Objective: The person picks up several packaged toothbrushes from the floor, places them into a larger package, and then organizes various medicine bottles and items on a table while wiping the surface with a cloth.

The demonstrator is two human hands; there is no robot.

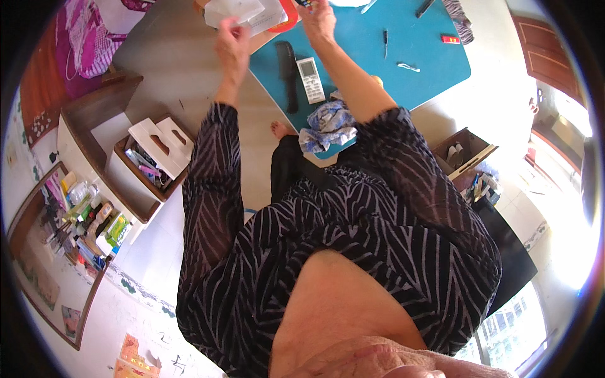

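Note:
My right hand (320,26) is closed around a small dark remote control (307,3) with coloured buttons, cut off by the top edge. To its left, my left hand (233,51) is raised beside a white paper or plastic package (236,11). Its fingers are curled together and slightly blurred; whatever they may hold cannot be made out. Beneath my right forearm, a white remote control (310,80) lies on the blue tabletop (359,38) beside a long black comb-like thing (287,75). A crumpled blue-and-white cloth (329,124) sits at the table's near edge.
Farther right on the table lie a thin screwdriver-like tool (386,44), a small white looped item (408,67) and a red box (450,40). An open drawer (151,154) with clutter is at left; another open drawer (463,153) is at right.

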